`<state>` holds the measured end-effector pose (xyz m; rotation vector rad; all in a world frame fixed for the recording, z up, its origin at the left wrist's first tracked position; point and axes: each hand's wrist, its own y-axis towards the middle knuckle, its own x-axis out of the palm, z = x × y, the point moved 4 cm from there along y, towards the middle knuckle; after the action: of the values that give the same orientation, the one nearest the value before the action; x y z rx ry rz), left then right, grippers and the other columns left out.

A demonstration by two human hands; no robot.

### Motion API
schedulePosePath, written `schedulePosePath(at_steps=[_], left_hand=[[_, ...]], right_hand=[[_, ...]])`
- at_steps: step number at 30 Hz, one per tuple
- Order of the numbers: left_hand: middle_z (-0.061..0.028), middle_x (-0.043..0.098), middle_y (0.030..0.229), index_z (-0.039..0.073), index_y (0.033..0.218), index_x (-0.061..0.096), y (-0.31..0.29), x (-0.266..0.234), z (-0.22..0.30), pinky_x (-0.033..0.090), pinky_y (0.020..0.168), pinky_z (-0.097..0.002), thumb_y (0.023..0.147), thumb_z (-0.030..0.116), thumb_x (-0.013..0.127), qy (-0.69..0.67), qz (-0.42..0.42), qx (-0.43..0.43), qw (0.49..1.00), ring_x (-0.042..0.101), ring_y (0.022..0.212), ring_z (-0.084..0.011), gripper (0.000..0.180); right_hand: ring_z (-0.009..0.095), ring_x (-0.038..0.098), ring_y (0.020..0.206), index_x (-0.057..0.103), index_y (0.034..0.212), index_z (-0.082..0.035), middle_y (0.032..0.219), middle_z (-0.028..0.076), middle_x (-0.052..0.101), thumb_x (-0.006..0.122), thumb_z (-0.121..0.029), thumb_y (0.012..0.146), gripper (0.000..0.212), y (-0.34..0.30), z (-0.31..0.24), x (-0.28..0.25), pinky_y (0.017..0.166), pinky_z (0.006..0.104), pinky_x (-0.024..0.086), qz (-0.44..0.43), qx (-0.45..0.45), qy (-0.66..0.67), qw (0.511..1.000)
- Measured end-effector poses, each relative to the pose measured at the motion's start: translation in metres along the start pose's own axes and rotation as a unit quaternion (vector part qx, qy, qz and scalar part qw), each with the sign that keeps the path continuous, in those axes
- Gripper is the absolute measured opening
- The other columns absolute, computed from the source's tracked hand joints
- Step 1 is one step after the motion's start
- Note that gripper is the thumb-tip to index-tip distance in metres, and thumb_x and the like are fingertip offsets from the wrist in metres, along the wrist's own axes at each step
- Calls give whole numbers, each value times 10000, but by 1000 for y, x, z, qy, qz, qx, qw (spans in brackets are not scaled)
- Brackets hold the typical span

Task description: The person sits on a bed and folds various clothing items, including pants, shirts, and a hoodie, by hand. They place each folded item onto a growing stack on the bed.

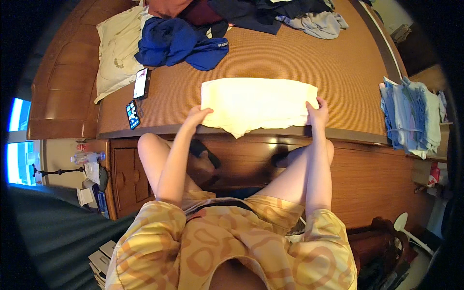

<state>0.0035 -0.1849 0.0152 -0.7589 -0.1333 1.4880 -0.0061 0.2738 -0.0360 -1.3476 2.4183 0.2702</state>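
Note:
A pale cream folded cloth, apparently a garment (256,101), lies spread wide at the near edge of the woven mat (348,63). Its near edge is uneven, with one point of fabric hanging down in the middle. My left hand (197,117) pinches its near left corner, thumb on top. At the opposite end, my right hand (318,114) grips the right side with the thumb above and the fingers partly hidden. Strong light washes out the cloth's details.
Beyond the cloth lie a crumpled blue sweatshirt (174,43), a heap of dark clothes (251,14) and a patterned pillow (118,53). Two phones (141,83) rest to the left. A stack of folded blue clothes (411,116) stands at the far right. Wooden drawers (130,174) are below the mat's edge.

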Motion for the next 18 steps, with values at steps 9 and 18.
schedulePosePath(at_steps=[9,18], left_hand=[[-114,600,993,-21,1100,521,-64,13,142,489,771,-285,753,144,580,-117,-92,109,983,601,882,-171,388],[-162,532,1114,41,1111,512,-18,156,99,476,819,-396,786,387,639,266,-46,397,878,561,1001,-291,491]], right_hand=[[68,534,621,584,1029,-40,735,-4,584,610,-142,855,204,-31,-23,10,516,212,438,-206,81,136,966],[147,559,797,608,971,0,887,72,624,473,-234,919,275,-46,-30,21,739,255,438,-32,91,240,966]])
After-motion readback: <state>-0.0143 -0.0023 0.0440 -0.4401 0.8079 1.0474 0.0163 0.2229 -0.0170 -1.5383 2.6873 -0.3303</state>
